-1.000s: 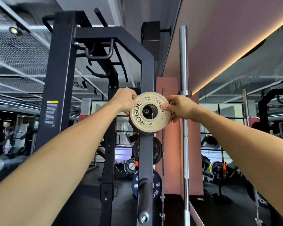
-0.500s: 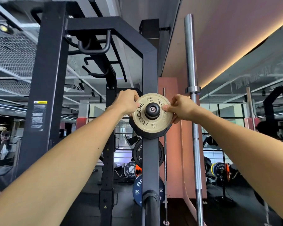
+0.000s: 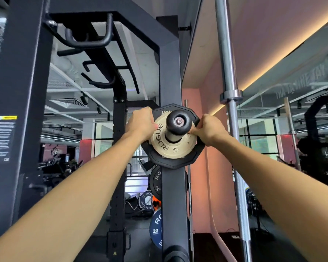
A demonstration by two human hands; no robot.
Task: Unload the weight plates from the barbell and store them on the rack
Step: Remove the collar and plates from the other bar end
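A small tan Rogue weight plate (image 3: 170,146) sits on the storage peg (image 3: 179,121) of the black rack upright (image 3: 170,76), pushed back against a larger black plate (image 3: 173,163). The peg's black end cap sticks out well in front of the tan plate. My left hand (image 3: 141,123) grips the plate's left rim with curled fingers. My right hand (image 3: 210,129) pinches its right rim. Both arms reach straight forward at about head height.
A steel barbell (image 3: 228,91) stands upright just right of the rack. Lower pegs carry a black plate (image 3: 155,182) and a blue 20 plate (image 3: 155,227). Another peg end (image 3: 175,255) juts out at the bottom. A second black upright (image 3: 21,91) stands at left.
The tan plate has slid further back along the peg to the black plate, so the peg end now protrudes. My head has come closer to the rack.
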